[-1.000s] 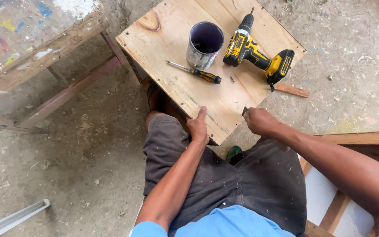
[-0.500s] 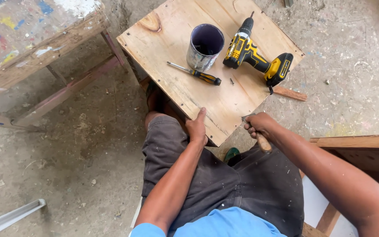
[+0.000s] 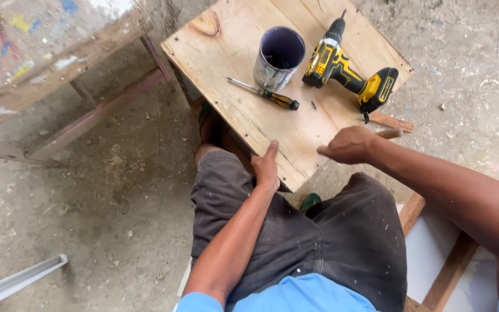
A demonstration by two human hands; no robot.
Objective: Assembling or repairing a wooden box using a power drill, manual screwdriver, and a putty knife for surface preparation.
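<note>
A: What is the biggest thing here?
B: A square plywood board (image 3: 313, 124), lying flat and low in front of the seated person's knees, on a rough concrete floor (image 3: 88, 202). Everything else I place against that board.

A: And off the board?
B: To its left stands a paint-spattered wooden counter (image 3: 59, 52), well apart from the board's left corner. A pale metal strip (image 3: 18, 280) lies on the floor far below and left of the board.

A: What rests on the board?
B: Near its far right corner lies a yellow and black cordless drill (image 3: 347, 72) on its side. Just left of the drill stands an open tin can (image 3: 278, 58), upright. Beside the can's base, toward the near edge, lies a screwdriver (image 3: 267, 95) with a yellow and black handle.

A: The hands?
B: The left hand (image 3: 267, 167) clasps the board's near edge, thumb on the top face, fingers hidden underneath. The right hand (image 3: 347, 144) sits at the near right edge, its grip curled into a loose fist; whether it touches the board or holds anything I cannot tell.
</note>
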